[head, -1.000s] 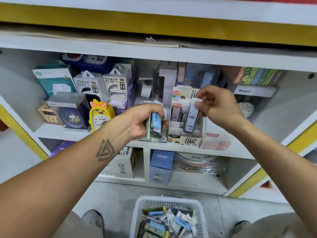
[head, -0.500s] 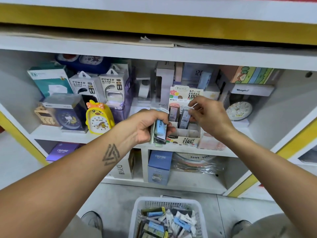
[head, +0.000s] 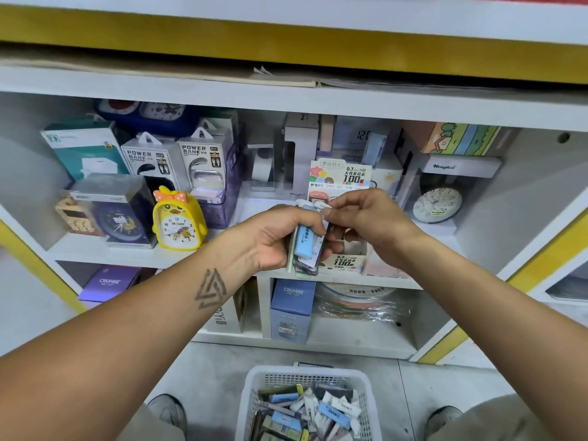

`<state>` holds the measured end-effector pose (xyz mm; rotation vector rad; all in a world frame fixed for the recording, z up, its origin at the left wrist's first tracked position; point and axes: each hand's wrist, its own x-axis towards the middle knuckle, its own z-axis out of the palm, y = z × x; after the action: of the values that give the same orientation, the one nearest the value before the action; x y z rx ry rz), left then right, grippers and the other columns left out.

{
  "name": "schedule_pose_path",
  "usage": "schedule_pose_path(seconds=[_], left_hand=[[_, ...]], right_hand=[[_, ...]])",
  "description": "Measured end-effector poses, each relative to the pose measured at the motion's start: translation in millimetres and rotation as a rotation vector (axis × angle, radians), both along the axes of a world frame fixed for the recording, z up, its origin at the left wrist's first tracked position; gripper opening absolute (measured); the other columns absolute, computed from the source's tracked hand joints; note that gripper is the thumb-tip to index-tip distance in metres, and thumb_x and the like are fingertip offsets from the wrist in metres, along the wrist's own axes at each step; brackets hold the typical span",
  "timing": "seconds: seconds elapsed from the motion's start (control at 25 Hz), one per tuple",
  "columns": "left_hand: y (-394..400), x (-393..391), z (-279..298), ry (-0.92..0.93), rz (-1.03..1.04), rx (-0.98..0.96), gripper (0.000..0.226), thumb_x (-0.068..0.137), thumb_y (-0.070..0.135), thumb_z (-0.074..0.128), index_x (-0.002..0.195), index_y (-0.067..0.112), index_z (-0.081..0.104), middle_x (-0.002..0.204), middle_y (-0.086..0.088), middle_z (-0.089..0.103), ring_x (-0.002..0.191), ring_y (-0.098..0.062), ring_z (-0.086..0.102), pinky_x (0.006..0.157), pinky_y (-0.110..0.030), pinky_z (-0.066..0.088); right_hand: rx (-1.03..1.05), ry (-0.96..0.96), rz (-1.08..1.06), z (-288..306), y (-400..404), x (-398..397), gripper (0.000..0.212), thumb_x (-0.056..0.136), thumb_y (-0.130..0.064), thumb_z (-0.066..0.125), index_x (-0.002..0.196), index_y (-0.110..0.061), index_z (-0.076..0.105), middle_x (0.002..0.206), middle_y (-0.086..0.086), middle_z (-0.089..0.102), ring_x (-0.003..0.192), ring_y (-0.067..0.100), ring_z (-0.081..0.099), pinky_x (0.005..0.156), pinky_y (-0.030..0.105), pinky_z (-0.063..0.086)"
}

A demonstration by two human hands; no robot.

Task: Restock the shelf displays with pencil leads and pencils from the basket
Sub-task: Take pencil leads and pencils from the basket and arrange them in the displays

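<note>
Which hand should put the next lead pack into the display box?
Probably the right hand: its fingers already pinch a pack at the top of the stack the left hand grips, right before the display box.

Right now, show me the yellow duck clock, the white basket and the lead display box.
Yellow duck clock (head: 177, 229), head view, on its dial.
White basket (head: 254, 381), head view, left rim.
Lead display box (head: 345, 261), head view, printed front panel.

Hands (head: 276, 240) (head: 366, 218) — perhaps sharing lead packs (head: 306, 246)
</note>
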<state>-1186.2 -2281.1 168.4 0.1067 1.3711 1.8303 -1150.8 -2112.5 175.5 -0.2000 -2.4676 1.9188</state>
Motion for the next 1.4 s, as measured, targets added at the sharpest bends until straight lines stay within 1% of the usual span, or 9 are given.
schedule_pose_path(seconds=[0.16,0.36,0.52,0.64,0.88,1.04,1.16,1.24,1.4], left_hand=[[1,-2,2,-0.082,0.018,0.063,0.034,0.08,-0.009,0.048,0.107,-0.003,0.066,0.104,-0.025,0.069,0.09,-0.037,0.071,0.071,-0.041,0.061],[1,-5,-2,-0.162,0.134,-0.032,0.032,0.079,-0.009,0.045,0.107,-0.003,0.059,0.097,-0.027,0.07,0.079,-0.035,0.072,0.063,-0.038,0.061],[-2,-7,2,-0.156,0.2,-0.042,0.012,0.078,-0.009,0.05,0.085,-0.002,0.057,0.067,-0.019,0.066,0.057,-0.029,0.067,0.051,-0.032,0.056],[-3,-7,6,-0.153,0.188,-0.007,0.012,0.079,-0.01,0.047,0.082,-0.003,0.056,0.064,-0.021,0.065,0.057,-0.028,0.068,0.049,-0.03,0.055],[-2,-5,0,-0.132,0.157,-0.013,0.021,0.081,-0.011,0.046,0.095,-0.006,0.061,0.072,-0.021,0.069,0.073,-0.034,0.073,0.06,-0.036,0.061],[-1,-4,-1,-0.139,0.175,0.012,0.026,0.081,-0.011,0.048,0.101,-0.004,0.061,0.085,-0.024,0.071,0.072,-0.033,0.071,0.065,-0.04,0.061],[0,-4,-1,-0.129,0.18,0.015,0.026,0.081,-0.011,0.047,0.101,-0.003,0.062,0.085,-0.024,0.072,0.069,-0.032,0.071,0.063,-0.04,0.061],[1,-3,0,-0.113,0.171,0.005,0.028,0.082,-0.011,0.046,0.103,-0.003,0.062,0.085,-0.024,0.072,0.069,-0.032,0.072,0.061,-0.04,0.061],[3,2,3,-0.032,0.136,-0.025,0.033,0.083,-0.012,0.045,0.11,-0.004,0.062,0.084,-0.026,0.072,0.066,-0.033,0.072,0.053,-0.037,0.058]], right_hand=[[-0.076,-0.009,-0.131,5,13,0,0.013,0.091,-0.005,0.069,0.097,0.006,0.067,0.07,0.016,0.069,0.055,0.018,0.063,0.063,0.033,0.055],[0.086,0.209,-0.32,10,27,-5,0.01,0.095,-0.002,0.063,0.103,0.004,0.062,0.068,0.012,0.064,0.051,0.018,0.059,0.051,0.03,0.051],[0.427,0.389,-0.26,8,32,0,0.014,0.093,-0.009,0.068,0.097,-0.018,0.06,0.079,0.004,0.062,0.056,0.015,0.067,0.058,0.034,0.059],[0.664,0.433,-0.188,-2,30,2,0.02,0.094,-0.013,0.067,0.102,-0.026,0.053,0.081,-0.001,0.064,0.063,0.01,0.068,0.06,0.03,0.058],[0.593,0.532,-0.136,-10,25,-2,0.023,0.093,-0.009,0.068,0.095,-0.027,0.054,0.076,-0.003,0.067,0.06,0.004,0.068,0.056,0.018,0.055],[0.692,0.433,-0.059,-21,28,-3,0.017,0.094,-0.007,0.063,0.095,-0.024,0.062,0.081,-0.002,0.069,0.071,0.01,0.069,0.069,0.034,0.06],[0.919,0.408,-0.054,-23,28,-2,0.028,0.095,-0.004,0.056,0.114,-0.014,0.074,0.098,0.007,0.076,0.091,0.025,0.069,0.086,0.035,0.055],[0.85,0.421,-0.109,-18,23,-2,0.024,0.096,-0.011,0.058,0.113,-0.014,0.074,0.098,0.008,0.077,0.09,0.028,0.071,0.085,0.035,0.055],[0.252,0.08,-0.072,-6,5,-2,0.02,0.089,-0.03,0.075,0.096,-0.014,0.068,0.062,0.005,0.071,0.048,0.017,0.063,0.045,0.028,0.048]])
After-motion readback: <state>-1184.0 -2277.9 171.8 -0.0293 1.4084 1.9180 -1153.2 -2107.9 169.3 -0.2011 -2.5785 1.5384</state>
